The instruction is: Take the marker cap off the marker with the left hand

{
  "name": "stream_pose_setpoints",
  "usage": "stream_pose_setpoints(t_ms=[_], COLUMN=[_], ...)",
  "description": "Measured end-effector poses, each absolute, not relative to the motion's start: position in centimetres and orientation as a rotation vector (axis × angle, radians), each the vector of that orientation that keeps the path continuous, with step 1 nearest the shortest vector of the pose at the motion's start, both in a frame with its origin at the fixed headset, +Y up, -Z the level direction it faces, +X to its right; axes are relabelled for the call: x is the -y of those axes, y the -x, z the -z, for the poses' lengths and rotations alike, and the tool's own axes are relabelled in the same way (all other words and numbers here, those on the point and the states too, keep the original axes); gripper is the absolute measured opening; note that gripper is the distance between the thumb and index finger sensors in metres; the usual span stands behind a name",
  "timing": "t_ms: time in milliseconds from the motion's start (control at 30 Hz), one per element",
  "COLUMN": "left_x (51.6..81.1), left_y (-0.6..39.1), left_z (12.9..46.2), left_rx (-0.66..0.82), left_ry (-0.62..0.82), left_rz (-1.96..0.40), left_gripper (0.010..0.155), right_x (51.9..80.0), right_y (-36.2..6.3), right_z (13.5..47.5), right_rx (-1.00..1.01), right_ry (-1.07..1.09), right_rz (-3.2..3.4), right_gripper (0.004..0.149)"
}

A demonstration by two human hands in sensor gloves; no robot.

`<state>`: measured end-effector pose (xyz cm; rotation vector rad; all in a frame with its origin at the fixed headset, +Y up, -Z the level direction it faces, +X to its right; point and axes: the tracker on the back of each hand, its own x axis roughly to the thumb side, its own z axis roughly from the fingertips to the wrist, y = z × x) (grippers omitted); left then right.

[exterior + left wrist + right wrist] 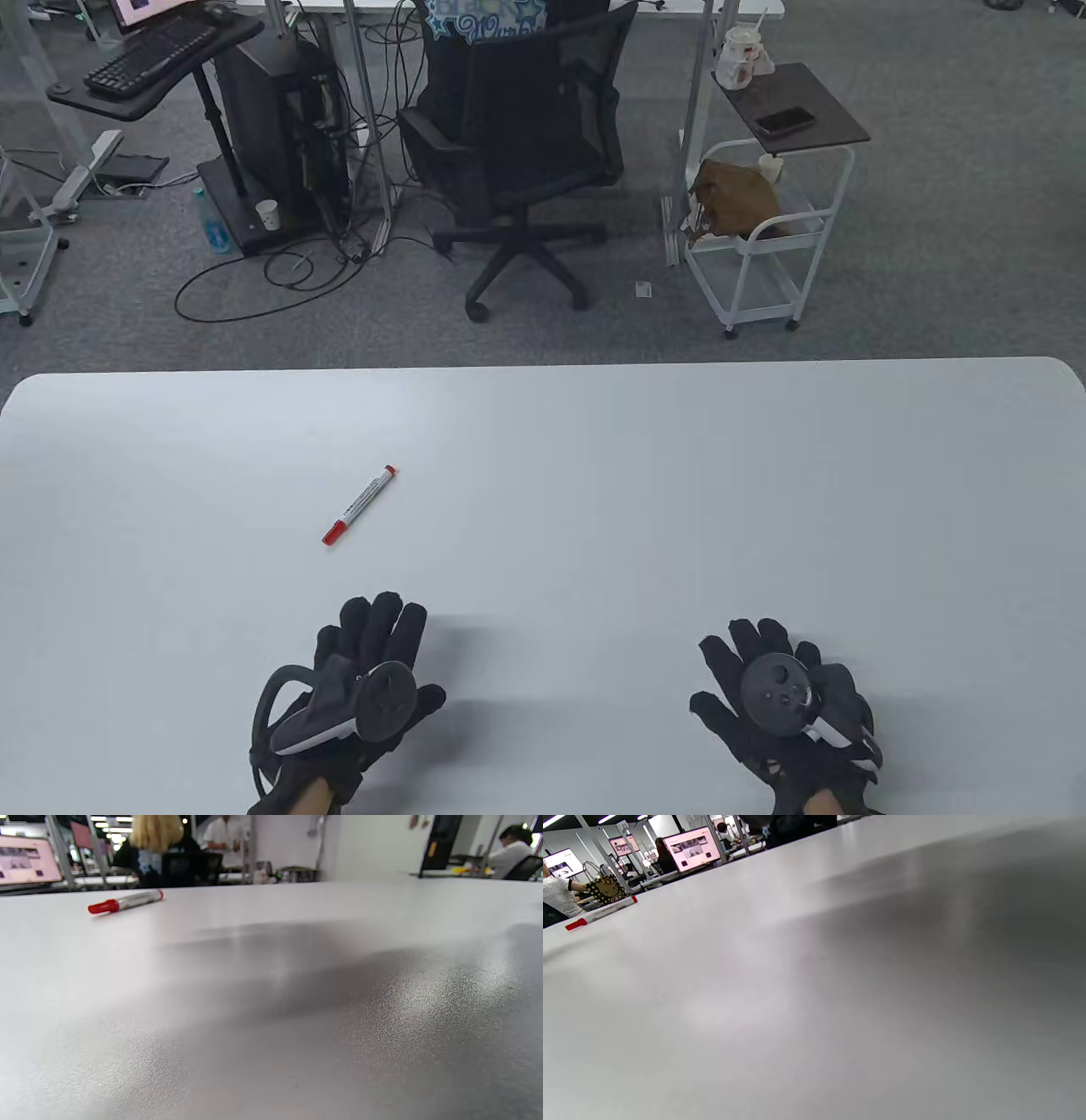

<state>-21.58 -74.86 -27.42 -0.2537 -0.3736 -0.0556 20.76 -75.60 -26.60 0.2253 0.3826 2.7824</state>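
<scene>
A white marker (360, 505) with a red cap (336, 532) at its near end lies on the white table (679, 475), left of the middle, with the cap on. It also shows in the left wrist view (125, 901) and the right wrist view (600, 913). My left hand (373, 645) rests flat on the table below the marker, fingers spread, holding nothing. My right hand (764, 671) rests flat at the lower right, also holding nothing. Neither hand's fingers show in the wrist views.
The table's far edge (543, 367) runs across the middle of the table view. Beyond it on the floor stand an office chair (517, 144), a white cart (764, 221) and a keyboard stand (153, 59).
</scene>
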Motion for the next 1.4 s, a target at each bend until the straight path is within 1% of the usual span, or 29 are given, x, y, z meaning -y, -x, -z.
stream_pose_setpoints(t_ms=[933, 1067, 1167, 1233, 1300, 1367, 1400], left_x=[74.7, 74.4, 73.3, 72.1, 70.9, 70.2, 70.1], left_y=[22.0, 23.0, 24.7, 25.7, 26.9, 27.9, 28.3], left_z=[27.5, 27.9, 28.9, 30.0, 32.5, 35.5, 36.6], left_rx=[0.35, 0.308, 0.238, 0.18, 0.099, 0.007, -0.031], left_ry=[0.275, 0.277, 0.225, 0.141, 0.092, 0.071, 0.067], left_rz=[0.051, 0.034, -0.051, -0.129, -0.162, -0.138, -0.122], left_gripper=[0.088, 0.089, 0.09, 0.09, 0.089, 0.091, 0.09], right_x=[75.6, 75.4, 75.0, 74.8, 74.7, 74.8, 74.8], right_y=[-20.5, -20.5, -20.2, -20.0, -20.0, -20.1, -20.2], right_z=[26.4, 26.4, 26.0, 25.9, 25.9, 25.9, 25.9], right_rx=[-0.381, -0.382, -0.343, -0.321, -0.326, -0.326, -0.327], right_ry=[-0.255, -0.258, -0.285, -0.303, -0.303, -0.3, -0.296], right_rz=[-2.764, -2.762, -2.766, -2.773, -2.771, -2.764, -2.762], right_gripper=[0.075, 0.074, 0.074, 0.074, 0.074, 0.074, 0.074])
